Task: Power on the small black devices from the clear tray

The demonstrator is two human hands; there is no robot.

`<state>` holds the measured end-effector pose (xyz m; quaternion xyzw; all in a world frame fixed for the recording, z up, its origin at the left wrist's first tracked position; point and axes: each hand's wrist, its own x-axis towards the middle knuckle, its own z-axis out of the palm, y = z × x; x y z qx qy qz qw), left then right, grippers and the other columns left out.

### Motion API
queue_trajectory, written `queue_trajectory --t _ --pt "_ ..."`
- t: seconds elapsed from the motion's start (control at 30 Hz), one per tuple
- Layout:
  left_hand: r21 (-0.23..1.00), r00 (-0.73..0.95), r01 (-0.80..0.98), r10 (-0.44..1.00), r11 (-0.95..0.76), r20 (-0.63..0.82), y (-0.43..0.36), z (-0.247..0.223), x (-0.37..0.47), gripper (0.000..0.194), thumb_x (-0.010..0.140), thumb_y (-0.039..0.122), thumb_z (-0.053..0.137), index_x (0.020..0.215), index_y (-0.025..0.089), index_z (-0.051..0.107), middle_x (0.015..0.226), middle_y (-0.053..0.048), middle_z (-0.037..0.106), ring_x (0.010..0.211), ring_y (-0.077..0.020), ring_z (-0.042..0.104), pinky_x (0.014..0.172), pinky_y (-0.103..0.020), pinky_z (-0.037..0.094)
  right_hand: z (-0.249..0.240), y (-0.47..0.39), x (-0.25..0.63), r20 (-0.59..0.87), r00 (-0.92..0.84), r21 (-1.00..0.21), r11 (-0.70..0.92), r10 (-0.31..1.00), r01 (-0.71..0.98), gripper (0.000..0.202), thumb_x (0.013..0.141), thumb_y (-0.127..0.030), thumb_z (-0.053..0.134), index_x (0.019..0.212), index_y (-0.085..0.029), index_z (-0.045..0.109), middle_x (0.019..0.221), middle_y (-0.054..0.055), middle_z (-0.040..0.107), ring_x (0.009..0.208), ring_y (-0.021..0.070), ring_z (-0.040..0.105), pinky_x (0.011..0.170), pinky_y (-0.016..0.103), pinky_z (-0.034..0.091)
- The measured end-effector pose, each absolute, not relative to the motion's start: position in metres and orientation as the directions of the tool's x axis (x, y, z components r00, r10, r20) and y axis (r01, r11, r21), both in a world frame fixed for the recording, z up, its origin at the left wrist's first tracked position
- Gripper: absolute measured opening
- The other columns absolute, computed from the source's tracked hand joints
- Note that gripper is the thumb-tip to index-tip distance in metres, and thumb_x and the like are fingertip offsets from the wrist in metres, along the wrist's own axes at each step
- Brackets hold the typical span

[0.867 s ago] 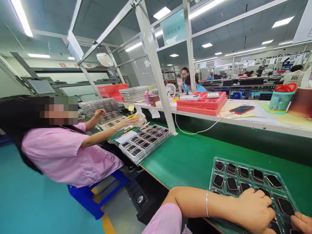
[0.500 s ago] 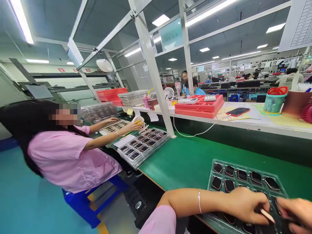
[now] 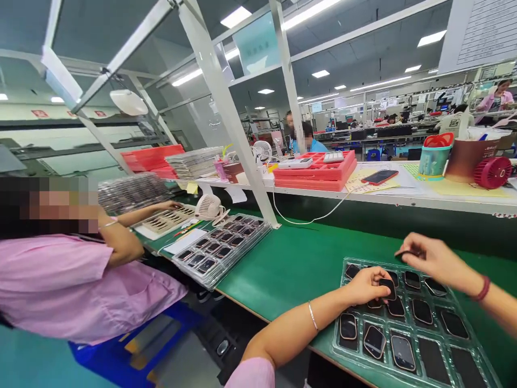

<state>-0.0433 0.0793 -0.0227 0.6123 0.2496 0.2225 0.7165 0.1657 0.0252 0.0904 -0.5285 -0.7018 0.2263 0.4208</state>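
Here, two hands, left hand (image 3: 365, 285) pinching one dark piece (image 3: 388, 287), tray (image 3: 343, 353)

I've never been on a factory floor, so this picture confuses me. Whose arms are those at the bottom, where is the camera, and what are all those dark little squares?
The camera sits on a worker's head and looks forward and down, so the two bare arms at the bottom are that person's own. The left hand pinches a small dark screen-like part over a clear plastic tray of many such parts, which lies on the green bench. The right hand hovers above the tray's far edge and grips another dark piece. To the left, a co-worker in pink sits at a similar tray stack beside a small white fan. On the shelf behind stand red trays and a phone.
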Motion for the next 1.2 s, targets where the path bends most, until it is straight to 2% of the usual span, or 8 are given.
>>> queue_trajectory --t 0.07,0.13,0.23,0.5,0.67,0.77,1.0,1.2 --pt "0.988 0.734 -0.056 0.677 0.145 -0.058 0.08 -0.021 -0.042 0.037 0.065 0.023 0.08 0.094 0.014 0.058 0.075 0.002 0.064 0.057 -0.0092 0.061 0.057 -0.021 0.048 0.037 0.028 0.161 0.231 -0.117 -0.864 0.26 0.966 0.432 0.033 0.08 -0.052 0.07 0.075 -0.024 0.053 0.072 0.003 0.063 0.068 0.0211 0.059 0.063 0.034 0.048" --pt "0.988 0.672 -0.091 0.74 0.122 -0.03 0.081 -0.019 -0.04 0.031 0.066 0.014 0.074 0.093 0.014 0.058 0.075 0.003 0.063 0.058 -0.0079 0.06 0.06 -0.022 0.05 -0.001 0.03 0.161 0.142 -0.058 -0.927 0.153 0.988 0.344 0.037 0.079 -0.055 0.068 0.074 -0.024 0.049 0.064 -0.001 0.054 0.059 0.0175 0.052 0.056 0.032 0.043" --pt "0.994 0.605 -0.079 0.796 0.068 -0.006 0.082 -0.016 -0.039 0.026 0.07 0.007 0.067 0.093 0.014 0.057 0.076 0.003 0.061 0.057 -0.0064 0.057 0.06 -0.021 0.048 -0.023 0.029 0.166 0.117 0.033 -0.957 0.104 0.993 0.271 0.034 0.08 -0.052 0.068 0.081 -0.023 0.05 0.068 -0.001 0.055 0.062 0.0171 0.052 0.059 0.031 0.044" --pt "1.0 0.584 -0.004 0.812 0.002 0.001 0.08 -0.014 -0.04 0.022 0.072 0.006 0.063 0.093 0.014 0.059 0.077 0.002 0.062 0.06 -0.0075 0.057 0.063 -0.021 0.048 -0.013 0.024 0.164 0.094 0.021 -0.961 0.085 0.995 0.262 0.029 0.079 -0.045 0.07 0.087 -0.022 0.056 0.076 0.001 0.06 0.068 0.0173 0.053 0.064 0.031 0.045" --pt "0.995 0.563 -0.098 0.826 0.031 0.03 0.092 -0.009 -0.026 0.019 0.074 0.009 0.062 0.091 0.014 0.055 0.078 0.002 0.06 0.063 -0.008 0.058 0.063 -0.022 0.051 -0.017 0.026 0.161 0.087 0.018 -0.969 0.08 0.996 0.235 0.033 0.079 -0.05 0.071 0.085 -0.022 0.054 0.075 0.0 0.059 0.067 0.0174 0.054 0.062 0.031 0.044" --pt "0.997 0.57 -0.07 0.822 0.018 0.025 0.098 -0.011 -0.019 0.018 0.074 0.008 0.061 0.09 0.014 0.056 0.076 0.002 0.06 0.061 -0.0079 0.057 0.063 -0.022 0.05 -0.016 0.026 0.162 0.083 0.027 -0.973 0.075 0.996 0.218 0.036 0.078 -0.053 0.071 0.084 -0.022 0.053 0.075 0.001 0.06 0.067 0.0177 0.055 0.061 0.031 0.045" --pt "0.958 0.579 0.126 0.804 -0.257 0.139 0.092 -0.018 -0.029 0.022 0.075 0.009 0.061 0.096 0.015 0.063 0.081 0.001 0.063 0.065 -0.0087 0.053 0.064 -0.021 0.043 -0.009 0.022 0.163 0.072 0.041 -0.969 0.06 0.997 0.241 0.033 0.078 -0.051 0.069 0.088 -0.022 0.056 0.075 0.001 0.061 0.064 0.0176 0.056 0.06 0.032 0.047" --pt "0.953 0.596 0.147 0.792 -0.266 0.129 0.089 -0.011 -0.031 0.022 0.079 0.021 0.065 0.1 0.014 0.067 0.081 0.0 0.064 0.066 -0.0101 0.051 0.064 -0.022 0.041 -0.008 0.022 0.165 0.047 0.046 -0.971 0.035 0.998 0.238 0.03 0.077 -0.048 0.068 0.089 -0.022 0.058 0.076 0.002 0.061 0.065 0.0182 0.057 0.059 0.032 0.048"
